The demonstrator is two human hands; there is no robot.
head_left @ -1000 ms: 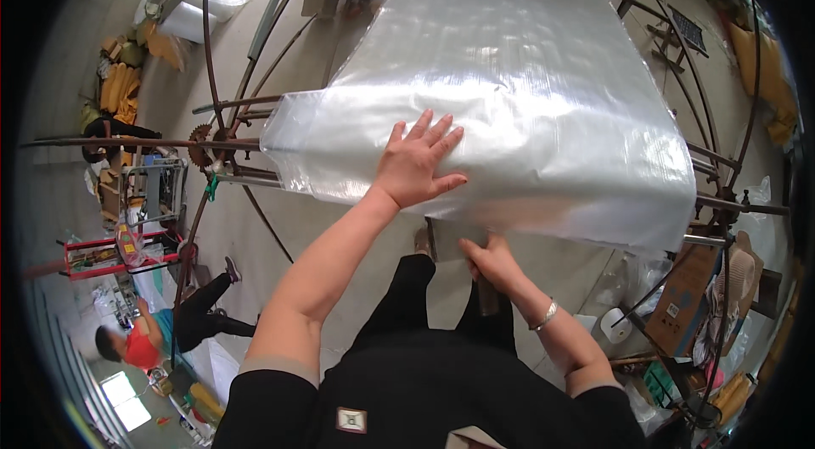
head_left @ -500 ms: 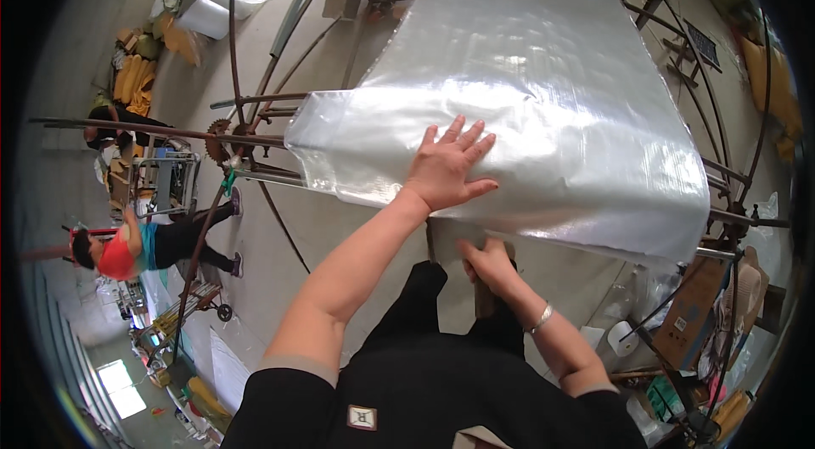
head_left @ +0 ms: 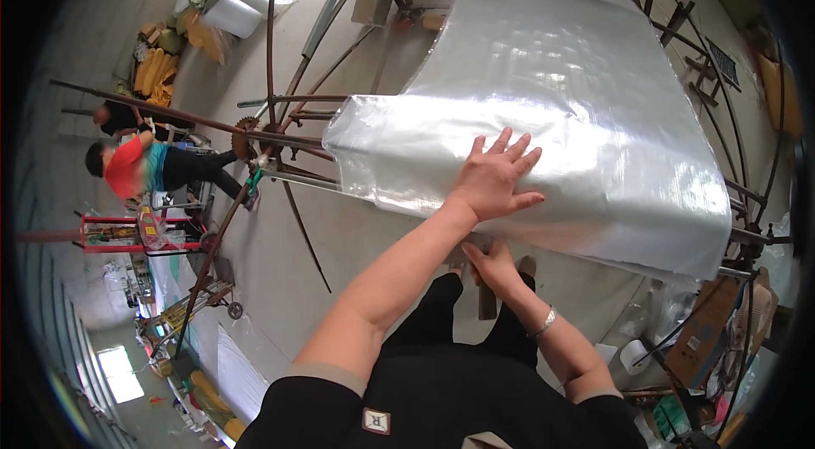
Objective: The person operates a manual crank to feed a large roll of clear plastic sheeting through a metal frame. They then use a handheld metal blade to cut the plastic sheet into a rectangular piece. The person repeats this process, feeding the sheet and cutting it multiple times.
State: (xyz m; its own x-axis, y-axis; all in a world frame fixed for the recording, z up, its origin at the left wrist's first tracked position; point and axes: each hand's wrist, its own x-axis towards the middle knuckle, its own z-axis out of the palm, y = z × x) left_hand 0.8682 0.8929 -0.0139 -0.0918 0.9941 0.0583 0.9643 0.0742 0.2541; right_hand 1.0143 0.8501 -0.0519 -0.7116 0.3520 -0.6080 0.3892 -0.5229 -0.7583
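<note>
A wide silvery film sheet (head_left: 560, 50) is draped over a metal frame, and its near part is folded into a shiny layered band. My left hand (head_left: 499, 182) lies flat on that band with fingers spread. Just below the sheet's near edge, beside my left wrist, is my right hand (head_left: 495, 266), with its fingers curled closed. A flat brown strip (head_left: 486, 300) shows directly under the right hand. Whether my fingers grip the strip, the sheet's edge or something small is hidden.
Rusty metal bars with a toothed wheel (head_left: 244, 140) stand at the left. A person in a red top (head_left: 127, 169) is farther left near a red-framed cart (head_left: 110, 232). Rolls and sacks (head_left: 233, 16) lie at the far left; a cardboard box (head_left: 700, 334) stands at the right.
The view has shifted, so the sheet appears farther right. My right hand has moved left along the edge, closer under my left wrist. The person in red has moved farther away.
</note>
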